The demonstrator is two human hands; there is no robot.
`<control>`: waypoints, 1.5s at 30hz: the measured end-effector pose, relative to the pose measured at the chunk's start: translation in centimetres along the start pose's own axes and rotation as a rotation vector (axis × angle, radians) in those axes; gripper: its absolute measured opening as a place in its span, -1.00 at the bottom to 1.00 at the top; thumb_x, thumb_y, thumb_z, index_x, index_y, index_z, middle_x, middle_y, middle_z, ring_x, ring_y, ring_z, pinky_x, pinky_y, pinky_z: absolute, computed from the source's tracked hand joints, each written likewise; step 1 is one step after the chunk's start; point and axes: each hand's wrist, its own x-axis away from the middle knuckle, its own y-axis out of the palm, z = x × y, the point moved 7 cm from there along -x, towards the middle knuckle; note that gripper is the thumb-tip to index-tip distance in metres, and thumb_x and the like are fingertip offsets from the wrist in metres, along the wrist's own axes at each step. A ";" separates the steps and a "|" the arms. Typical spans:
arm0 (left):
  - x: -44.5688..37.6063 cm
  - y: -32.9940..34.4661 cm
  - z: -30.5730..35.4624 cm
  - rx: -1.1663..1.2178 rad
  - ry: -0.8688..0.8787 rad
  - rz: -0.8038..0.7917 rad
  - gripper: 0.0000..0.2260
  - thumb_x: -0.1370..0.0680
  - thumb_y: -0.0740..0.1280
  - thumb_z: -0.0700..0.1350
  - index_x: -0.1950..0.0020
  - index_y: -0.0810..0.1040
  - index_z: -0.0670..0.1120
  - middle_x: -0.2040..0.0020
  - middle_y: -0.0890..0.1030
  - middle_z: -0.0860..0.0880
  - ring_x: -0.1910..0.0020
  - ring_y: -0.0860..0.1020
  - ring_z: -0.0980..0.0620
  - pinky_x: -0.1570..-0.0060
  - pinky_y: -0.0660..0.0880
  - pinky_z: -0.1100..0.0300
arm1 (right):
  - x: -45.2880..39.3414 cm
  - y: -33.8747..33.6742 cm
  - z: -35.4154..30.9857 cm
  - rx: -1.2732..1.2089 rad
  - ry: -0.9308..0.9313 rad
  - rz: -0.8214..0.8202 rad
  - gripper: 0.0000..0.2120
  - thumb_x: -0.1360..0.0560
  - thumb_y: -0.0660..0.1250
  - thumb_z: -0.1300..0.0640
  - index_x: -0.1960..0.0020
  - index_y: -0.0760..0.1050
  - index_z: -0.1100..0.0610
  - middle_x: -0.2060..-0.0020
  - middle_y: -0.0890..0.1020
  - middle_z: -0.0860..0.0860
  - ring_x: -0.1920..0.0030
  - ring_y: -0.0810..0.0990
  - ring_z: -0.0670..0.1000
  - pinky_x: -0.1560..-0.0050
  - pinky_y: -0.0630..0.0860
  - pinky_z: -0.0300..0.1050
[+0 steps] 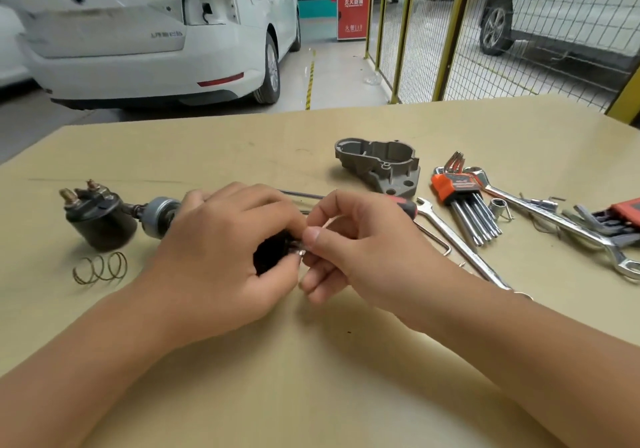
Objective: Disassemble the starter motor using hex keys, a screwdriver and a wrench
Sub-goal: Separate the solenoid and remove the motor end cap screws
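Head view: both hands meet over the table [311,378], working a small dark part [270,253] of the starter motor.

Left hand [221,253] curls around the dark part, likely to steady it; right hand [353,246] pinches a small metal piece at its end, thumb against fingers, what exactly I cannot tell. Removed pieces lie apart: solenoid [97,215] and spring [100,269] to the left, housing [381,167] beyond. 2 hex key sets [464,201], wrench [460,246] wait within right reach.

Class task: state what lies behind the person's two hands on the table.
Behind the left hand and right hand a thin metal rod and a red-black screwdriver handle show; the rest is covered.
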 end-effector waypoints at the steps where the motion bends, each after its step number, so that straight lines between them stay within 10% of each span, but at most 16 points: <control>1: 0.0 0.0 -0.5 0.017 0.004 -0.045 -0.66 -0.43 0.34 0.16 -0.17 0.63 0.13 -0.06 0.64 0.21 -0.08 0.62 0.03 -0.04 0.49 -0.15 | 0.0 -0.1 -0.1 0.024 -0.019 0.022 -0.92 -0.58 0.39 0.35 0.01 0.49 0.23 0.39 0.63 0.14 0.34 0.71 0.23 0.27 0.70 0.19; 5: 0.3 -0.2 -2.1 -0.049 0.005 -0.205 -0.31 -0.36 0.37 0.35 -0.47 0.48 0.18 -0.17 0.60 0.27 -0.17 0.58 0.10 -0.16 0.48 -0.16 | 0.0 -0.3 -0.2 0.071 -0.076 0.072 -0.83 -0.47 0.49 0.40 0.09 0.51 0.24 0.36 0.66 0.14 0.32 0.72 0.25 0.20 0.67 0.32; 14: 0.4 -0.1 -1.7 0.016 0.043 -0.062 -0.50 -0.42 0.37 0.39 -0.29 0.60 0.22 -0.16 0.65 0.28 -0.15 0.63 0.10 -0.10 0.46 -0.19 | -0.2 0.0 0.7 -0.097 -0.031 0.084 -0.91 -0.57 0.38 0.39 0.08 0.57 0.26 0.33 0.69 0.15 0.27 0.75 0.19 0.23 0.71 0.09; 24: 0.2 -0.2 -1.4 0.070 0.043 -0.027 -0.61 -0.43 0.37 0.19 -0.22 0.67 0.15 -0.19 0.65 0.21 -0.16 0.62 0.01 -0.09 0.48 -0.20 | -0.1 -1.2 -0.1 0.191 -0.127 0.197 -0.64 -0.20 0.70 0.31 0.13 0.62 0.10 0.24 0.72 0.02 0.24 0.74 0.04 0.09 0.71 0.15; 35: 0.1 1.0 0.7 -0.016 0.147 0.142 -0.85 -0.46 0.44 -0.15 0.00 0.74 -0.03 -0.14 0.70 0.12 -0.08 0.67 -0.06 -0.09 0.50 -0.21 | -0.3 -0.9 0.5 0.088 -0.027 0.054 -0.90 -0.35 0.41 0.15 0.17 0.62 0.16 0.29 0.71 0.11 0.21 0.76 0.09 0.15 0.72 0.16; 45: 0.4 0.8 0.2 0.114 0.055 0.230 -0.88 -0.49 0.38 -0.04 0.09 0.73 0.03 -0.07 0.70 0.18 -0.06 0.65 0.09 -0.17 0.49 -0.26 | 0.0 0.0 1.5 0.229 0.079 -0.141 -0.62 -0.66 0.26 -0.07 0.16 0.55 0.21 0.42 0.62 0.03 0.38 0.71 0.26 0.33 0.66 0.33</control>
